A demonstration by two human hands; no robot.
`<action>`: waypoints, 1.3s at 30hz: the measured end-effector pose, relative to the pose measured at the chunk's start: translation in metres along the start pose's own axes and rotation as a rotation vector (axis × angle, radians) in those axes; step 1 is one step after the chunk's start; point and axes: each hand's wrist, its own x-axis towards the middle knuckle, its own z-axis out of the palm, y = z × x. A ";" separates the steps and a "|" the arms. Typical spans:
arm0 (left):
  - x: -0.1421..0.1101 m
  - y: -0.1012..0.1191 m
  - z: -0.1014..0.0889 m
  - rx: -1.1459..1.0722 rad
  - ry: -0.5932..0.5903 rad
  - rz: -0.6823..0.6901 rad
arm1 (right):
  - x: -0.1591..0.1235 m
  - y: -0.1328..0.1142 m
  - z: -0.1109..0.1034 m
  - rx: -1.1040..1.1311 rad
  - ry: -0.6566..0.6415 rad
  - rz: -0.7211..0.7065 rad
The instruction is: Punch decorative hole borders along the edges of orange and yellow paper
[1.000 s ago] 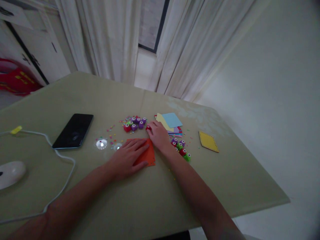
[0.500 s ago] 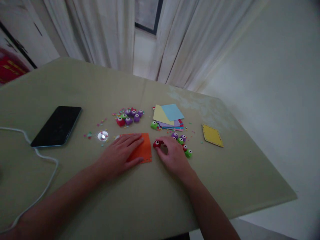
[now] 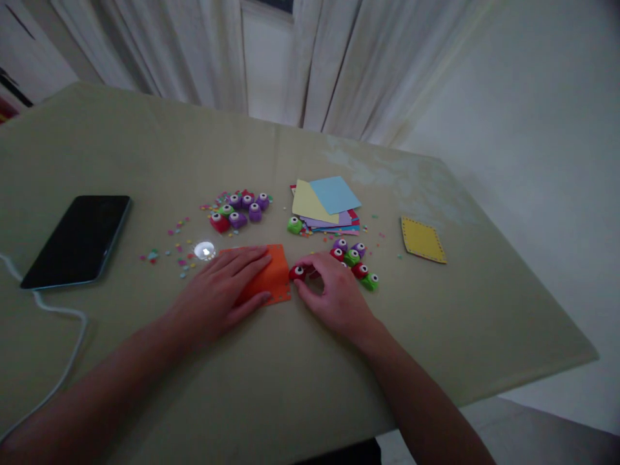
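Observation:
My left hand (image 3: pixel 225 284) lies flat over a sheet of orange paper (image 3: pixel 274 276), pressing it to the table. Small holes show along the paper's lower right edge. Between thumb and fingers, my right hand (image 3: pixel 334 290) pinches a small red craft punch (image 3: pixel 297 273) with a round eye on it. The punch sits at the right edge of the orange paper; whether the edge is inside its slot I cannot tell. Several more eye-topped punches, red, green and purple, cluster just right of my right hand, among them a green punch (image 3: pixel 371 281).
Another group of punches, with a purple punch (image 3: pixel 237 220), stands farther back amid paper confetti (image 3: pixel 184 263). Coloured paper squares (image 3: pixel 336 195) are stacked beside a green punch (image 3: pixel 294 225). At right lies a yellow square with holed edges (image 3: pixel 423 240); at left, a tablet (image 3: pixel 80 239) with a white cable (image 3: pixel 62 311).
The view has tilted down and shifted slightly. My right hand has brought the red craft punch a little closer to the orange paper's right edge. My left hand still rests on the sheet.

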 end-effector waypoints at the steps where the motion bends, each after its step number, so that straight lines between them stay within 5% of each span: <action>1: 0.000 0.000 0.000 -0.002 0.001 -0.005 | 0.000 0.000 0.000 -0.003 0.007 0.001; 23: -0.003 0.000 0.003 0.070 -0.066 -0.043 | 0.001 0.003 0.000 0.146 -0.119 -0.074; 39: -0.001 0.002 0.001 0.051 -0.067 -0.047 | 0.003 0.002 0.002 0.204 -0.099 -0.053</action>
